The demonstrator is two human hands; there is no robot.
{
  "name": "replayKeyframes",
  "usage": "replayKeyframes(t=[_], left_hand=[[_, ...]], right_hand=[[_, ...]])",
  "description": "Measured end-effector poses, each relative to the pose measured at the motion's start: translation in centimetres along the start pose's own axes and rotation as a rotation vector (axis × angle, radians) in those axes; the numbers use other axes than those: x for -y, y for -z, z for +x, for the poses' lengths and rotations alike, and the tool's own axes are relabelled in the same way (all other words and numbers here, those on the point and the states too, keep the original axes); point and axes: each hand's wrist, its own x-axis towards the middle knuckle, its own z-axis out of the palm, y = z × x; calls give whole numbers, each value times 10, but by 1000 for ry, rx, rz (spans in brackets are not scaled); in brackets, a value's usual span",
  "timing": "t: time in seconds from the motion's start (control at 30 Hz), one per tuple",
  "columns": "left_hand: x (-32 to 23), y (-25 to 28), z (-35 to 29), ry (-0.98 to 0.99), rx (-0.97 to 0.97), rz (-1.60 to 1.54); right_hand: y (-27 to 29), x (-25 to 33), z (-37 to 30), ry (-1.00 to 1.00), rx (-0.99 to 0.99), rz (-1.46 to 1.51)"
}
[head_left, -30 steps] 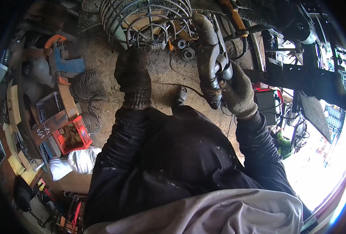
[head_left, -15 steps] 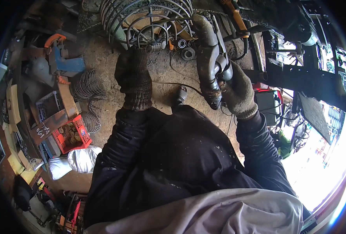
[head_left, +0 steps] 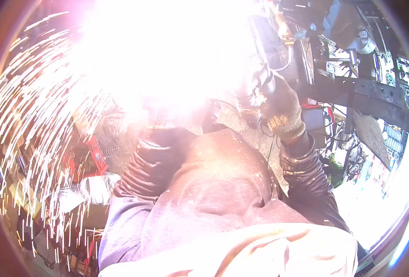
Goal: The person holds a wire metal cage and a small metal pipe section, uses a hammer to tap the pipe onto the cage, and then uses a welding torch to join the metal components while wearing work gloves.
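Cluttered workshop floor (head_left: 121, 157), now washed out by a white flash and sparks (head_left: 33, 138) that weren't there a moment ago: the arc has struck. Right hand (head_left: 282, 111) fingers grip the welding torch (head_left: 259, 87). Left hand lost in glare, fingers can't tell; the wire cage too.

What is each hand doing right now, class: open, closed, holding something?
Left hand: mostly lost in white glare, cannot be told.
Right hand: gloved, fingers closed on the welding torch.
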Motion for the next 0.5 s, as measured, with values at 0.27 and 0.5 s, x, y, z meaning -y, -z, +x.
replayKeyframes(t=[0.27, 0.5], left_hand=[[5, -5, 0, 104, -9, -92], [3, -5, 1, 201, -9, -151]], right_hand=[[-1, 1, 0, -83, -24, 67], [1, -2, -6, 362, -7, -192]])
